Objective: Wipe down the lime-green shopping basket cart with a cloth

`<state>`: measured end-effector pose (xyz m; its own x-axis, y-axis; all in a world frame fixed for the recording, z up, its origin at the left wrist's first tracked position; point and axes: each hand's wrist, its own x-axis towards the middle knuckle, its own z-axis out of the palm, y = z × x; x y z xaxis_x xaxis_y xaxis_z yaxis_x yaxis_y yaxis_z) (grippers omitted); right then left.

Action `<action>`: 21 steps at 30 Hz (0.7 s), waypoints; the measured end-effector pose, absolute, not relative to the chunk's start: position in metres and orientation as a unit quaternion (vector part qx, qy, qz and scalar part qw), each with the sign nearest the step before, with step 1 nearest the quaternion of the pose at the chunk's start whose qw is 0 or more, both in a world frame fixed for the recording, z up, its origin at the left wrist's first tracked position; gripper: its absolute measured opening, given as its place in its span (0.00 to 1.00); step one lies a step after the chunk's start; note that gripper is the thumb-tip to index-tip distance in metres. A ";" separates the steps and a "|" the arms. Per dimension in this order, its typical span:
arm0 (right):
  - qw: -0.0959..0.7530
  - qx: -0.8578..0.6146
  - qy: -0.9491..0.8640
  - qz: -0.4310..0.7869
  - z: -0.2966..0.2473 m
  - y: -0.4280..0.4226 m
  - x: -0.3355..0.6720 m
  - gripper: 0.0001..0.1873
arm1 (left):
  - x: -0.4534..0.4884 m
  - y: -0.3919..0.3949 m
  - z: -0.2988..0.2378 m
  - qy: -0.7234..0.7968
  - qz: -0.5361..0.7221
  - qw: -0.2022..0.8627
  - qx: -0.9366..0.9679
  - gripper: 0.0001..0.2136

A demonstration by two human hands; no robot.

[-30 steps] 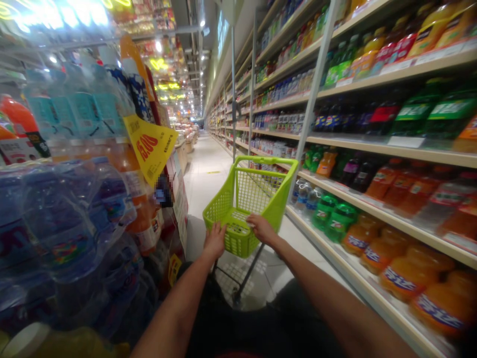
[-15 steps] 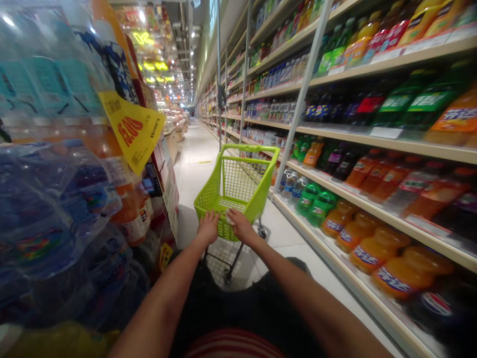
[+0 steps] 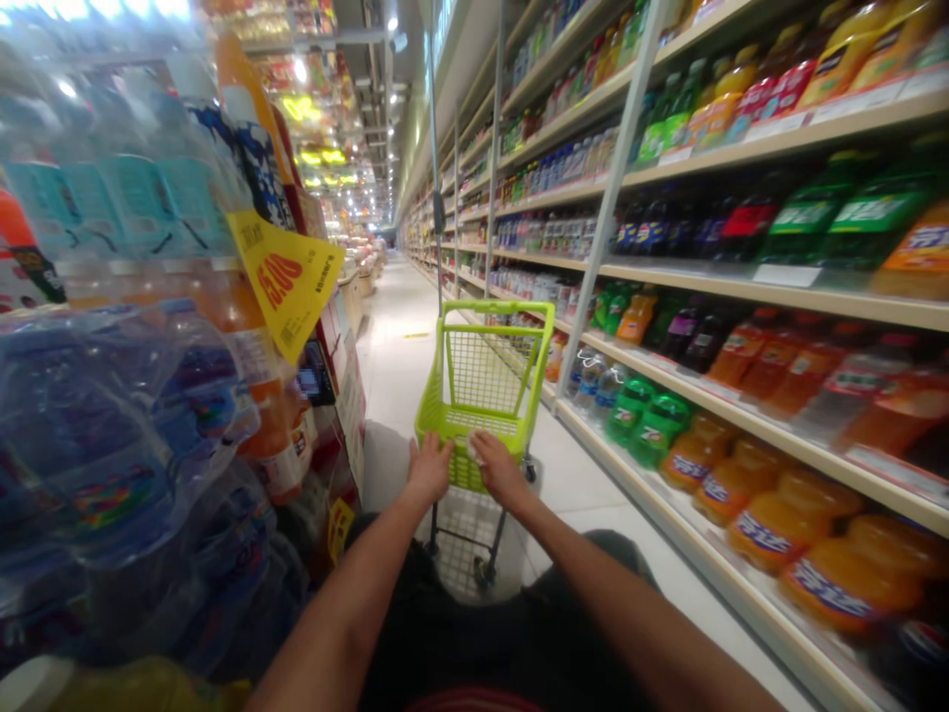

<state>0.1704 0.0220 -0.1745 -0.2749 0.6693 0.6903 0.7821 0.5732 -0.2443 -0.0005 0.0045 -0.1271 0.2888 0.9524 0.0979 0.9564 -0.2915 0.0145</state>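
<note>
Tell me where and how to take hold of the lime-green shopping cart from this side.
Grip the shopping cart by its near rim, probably best from the near side, with one hand toward each corner, as the left hand and right hand are placed. This low end faces the camera, while the raised top bar stands at the far end.

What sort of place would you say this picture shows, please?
Most likely a supermarket's drinks aisle: shelves of bottled drinks line the right side, a yellow price sign shows beside stacked bottles on the left, and a green shopping cart stands ahead.
</note>
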 end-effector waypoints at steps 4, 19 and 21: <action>0.354 -0.462 -0.803 -0.131 -0.186 0.017 0.188 0.26 | -0.008 0.010 -0.126 -0.602 -0.024 0.022 -0.798 0.29; 0.361 -0.484 -0.785 -0.135 -0.192 0.029 0.215 0.26 | -0.006 0.012 -0.130 -0.580 -0.037 0.031 -0.813 0.29; 0.341 -0.480 -0.797 -0.133 -0.189 0.029 0.218 0.25 | -0.011 0.013 -0.128 -0.571 -0.027 0.029 -0.820 0.30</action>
